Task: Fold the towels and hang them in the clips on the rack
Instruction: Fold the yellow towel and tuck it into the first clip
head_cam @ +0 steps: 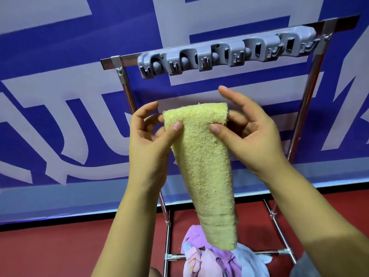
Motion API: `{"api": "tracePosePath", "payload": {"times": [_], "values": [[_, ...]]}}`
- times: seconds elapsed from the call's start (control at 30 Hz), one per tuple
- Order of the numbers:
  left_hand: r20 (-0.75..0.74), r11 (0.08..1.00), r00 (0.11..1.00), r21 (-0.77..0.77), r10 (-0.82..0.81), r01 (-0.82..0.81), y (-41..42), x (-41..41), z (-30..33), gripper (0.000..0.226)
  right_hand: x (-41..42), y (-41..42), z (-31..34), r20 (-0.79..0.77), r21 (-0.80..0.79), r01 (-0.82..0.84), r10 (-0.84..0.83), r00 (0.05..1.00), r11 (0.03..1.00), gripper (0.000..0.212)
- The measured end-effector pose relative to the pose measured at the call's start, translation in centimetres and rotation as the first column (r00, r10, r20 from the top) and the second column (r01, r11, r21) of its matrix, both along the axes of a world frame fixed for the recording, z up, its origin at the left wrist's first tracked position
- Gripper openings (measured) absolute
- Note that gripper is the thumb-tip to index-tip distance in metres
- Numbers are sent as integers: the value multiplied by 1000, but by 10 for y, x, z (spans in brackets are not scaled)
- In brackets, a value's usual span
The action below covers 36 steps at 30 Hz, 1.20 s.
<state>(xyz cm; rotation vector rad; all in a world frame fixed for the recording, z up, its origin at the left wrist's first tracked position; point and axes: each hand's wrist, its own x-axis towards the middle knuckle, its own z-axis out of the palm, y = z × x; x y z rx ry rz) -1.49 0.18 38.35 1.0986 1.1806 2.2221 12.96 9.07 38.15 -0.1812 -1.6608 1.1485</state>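
Yellow folded terry towel (199, 156) hung lengthwise below the grey plastic clip strip (225, 54) on our chrome rack (127, 92), not clipped. Our left hand (149, 140) and right hand (249, 132) pinched its top corners, thumbs in front. Pink, lilac and blue towels (209, 260) lay heaped underneath.

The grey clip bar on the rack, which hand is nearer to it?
Right. The right hand reaches highest, its fingertips just below the grey clip bar; the left hand sits lower, under its left end.
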Motion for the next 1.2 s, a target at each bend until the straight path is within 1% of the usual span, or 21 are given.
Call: {"api": "tracePosePath", "payload": {"times": [0.1,0.17,0.2,0.27,0.33,0.4,0.47,0.5,0.53,0.57,0.6,0.63,0.7,0.73,0.8,0.87,0.93,1.03,1.1,1.13,1.2], "values": [[61,993,992,-53,-107,110,1,-1,1,60,0,0,3,-8,68,19,-19,1000,998,56],[103,977,981,-114,-167,179,2,0,1,63,0,0,3,-25,81,-4,6,1000,997,53],[96,965,976,-155,-197,211,3,1,1,58,0,0,3,-25,86,-18,20,999,996,50],[50,941,968,-231,-244,249,3,1,1,40,0,0,4,-18,100,-30,32,999,995,44],[35,938,969,-244,-245,246,3,-1,3,26,2,2,8,-5,94,-52,53,999,994,41],[26,945,971,-228,-237,236,5,-1,7,21,7,7,13,39,83,-69,66,997,994,38],[14,942,968,-229,-249,246,8,0,10,19,13,13,18,109,91,-5,-5,994,996,29],[10,939,967,-236,-255,250,10,1,11,21,16,16,22,136,107,69,-84,987,992,23],[9,937,966,-239,-260,255,11,3,13,23,18,19,26,165,152,162,-187,968,975,18],[7,936,964,-235,-266,260,13,4,14,27,20,22,32,208,227,241,-289,934,944,18],[4,936,961,-229,-275,269,14,5,16,29,21,25,39,275,313,272,-361,891,910,24],[0,934,959,-225,-285,278,16,5,18,29,20,27,48,368,384,249,-394,842,889,29],[-6,928,954,-234,-301,291,18,4,20,31,17,31,65,576,434,91,-354,737,896,32],[-8,925,953,-243,-302,291,18,3,21,33,14,33,73,658,417,2,-303,689,909,29],[-15,924,957,-265,-291,277,17,0,22,36,7,37,83,753,326,-116,-183,632,938,22],[-34,926,963,-285,-267,247,16,-4,22,35,-2,41,89,803,237,-185,-85,589,954,15],[-58,935,972,-293,-228,202,14,-10,23,29,-12,42,94,851,161,-260,-1,525,952,13],[-75,956,985,-263,-153,128,11,-22,24,29,-30,39,104,862,-45,-297,187,470,954,6],[-94,967,995,-254,-29,4,11,-31,24,32,-47,38,111,860,-124,-255,233,455,959,9],[-138,958,987,-261,80,-114,11,-37,24,31,-56,38,114,860,-149,-224,238,452,963,11],[-239,900,919,-237,312,-367,9,-44,25,30,-74,38,121,845,-223,-158,271,461,962,13]]}}
